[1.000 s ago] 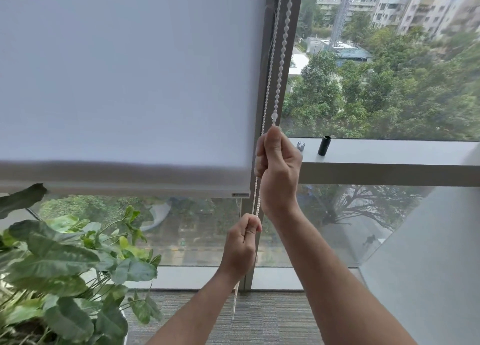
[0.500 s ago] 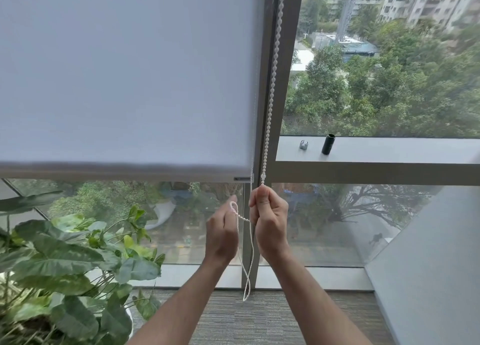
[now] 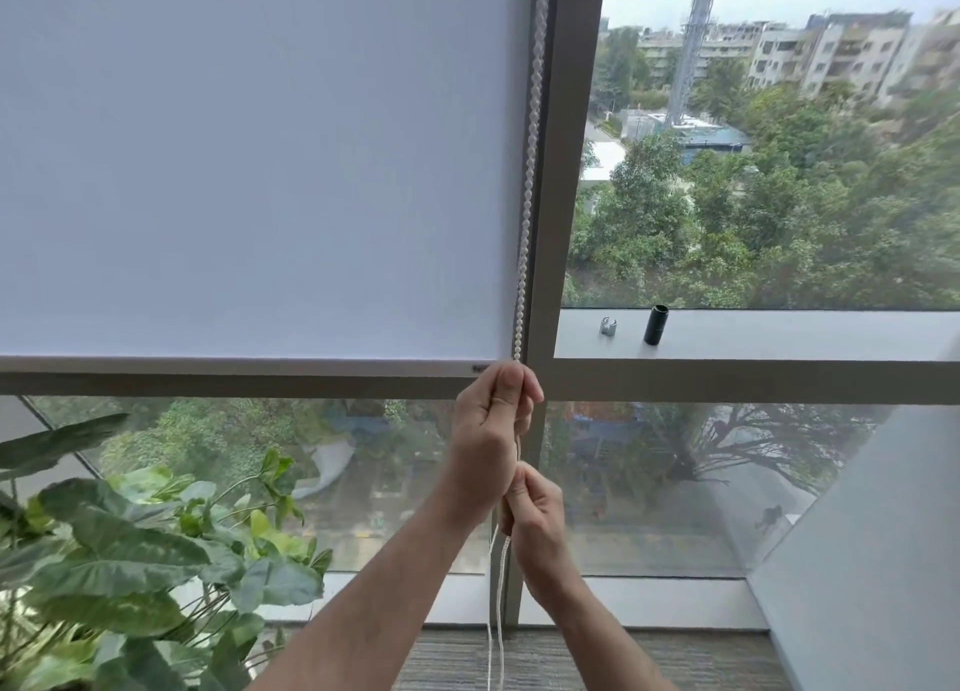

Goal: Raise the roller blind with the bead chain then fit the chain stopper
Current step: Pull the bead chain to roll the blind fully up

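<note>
1. The bead chain (image 3: 525, 222) runs out past the top edge; its lower loop leaves by the bottom edge.
2. The chain's stretch inside the left hand (image 3: 488, 430) and right hand (image 3: 535, 524) is hidden.
3. The small metal piece (image 3: 608, 325) right of centre is too small to identify.
4. The plant (image 3: 130, 560), lower left, is cut off.

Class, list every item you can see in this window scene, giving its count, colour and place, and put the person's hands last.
roller blind: one, white, covering the left pane's upper part
bead chain: one, white, hanging along the window frame
window frame: one, grey-brown, centre
clip: one, silver, on the ledge
cylinder: one, black, on the ledge, right of the clip
potted plant: one, green, lower left
left hand: gripping the chain, upper
right hand: gripping the chain, lower
</note>
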Tool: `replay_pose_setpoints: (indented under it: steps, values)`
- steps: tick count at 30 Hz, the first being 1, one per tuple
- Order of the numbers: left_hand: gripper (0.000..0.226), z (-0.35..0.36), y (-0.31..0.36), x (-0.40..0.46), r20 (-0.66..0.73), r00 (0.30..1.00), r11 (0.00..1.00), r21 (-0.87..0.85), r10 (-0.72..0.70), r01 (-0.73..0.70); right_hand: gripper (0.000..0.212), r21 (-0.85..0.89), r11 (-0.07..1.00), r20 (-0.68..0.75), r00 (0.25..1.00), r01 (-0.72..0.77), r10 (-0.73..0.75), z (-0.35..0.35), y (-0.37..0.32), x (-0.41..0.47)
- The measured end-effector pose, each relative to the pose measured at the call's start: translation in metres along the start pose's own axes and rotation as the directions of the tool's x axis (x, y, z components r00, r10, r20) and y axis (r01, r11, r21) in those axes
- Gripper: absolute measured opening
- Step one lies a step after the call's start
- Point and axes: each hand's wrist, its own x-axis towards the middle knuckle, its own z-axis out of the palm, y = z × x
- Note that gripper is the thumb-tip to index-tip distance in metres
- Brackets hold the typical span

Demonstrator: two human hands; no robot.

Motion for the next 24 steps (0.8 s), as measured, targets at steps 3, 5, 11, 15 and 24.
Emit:
replay_pose_setpoints:
  steps: [3,5,11,15,24]
  values:
    - [0.035,0.003,-0.007,-0.003,-0.07,0.996,0.996,0.071,0.062,-0.057,0.039,0.028,0.998,0.093,0.994,-0.058,0.055,-0.007,-0.001,0.007]
    - [0.033,0.006,-0.01,-0.005,-0.07,0.995,0.994,0.084,0.077,-0.071,0.039,0.0,0.997,0.084,0.994,-0.074,0.074,-0.008,-0.011,0.018]
    - [0.033,-0.005,-0.04,-0.019,-0.058,0.998,0.992,0.126,0.006,0.001,0.036,-0.03,0.998,-0.075,0.996,0.053,-0.055,-0.004,-0.092,0.054]
    - [0.036,-0.016,-0.065,-0.033,-0.038,0.996,0.976,0.201,-0.08,0.086,0.038,0.074,0.98,0.08,0.979,0.183,-0.189,0.015,-0.138,0.059]
    - [0.031,-0.029,-0.08,-0.024,0.127,0.974,0.961,0.23,-0.186,0.153,0.035,0.042,0.916,-0.148,0.909,0.4,-0.39,0.036,-0.127,0.058]
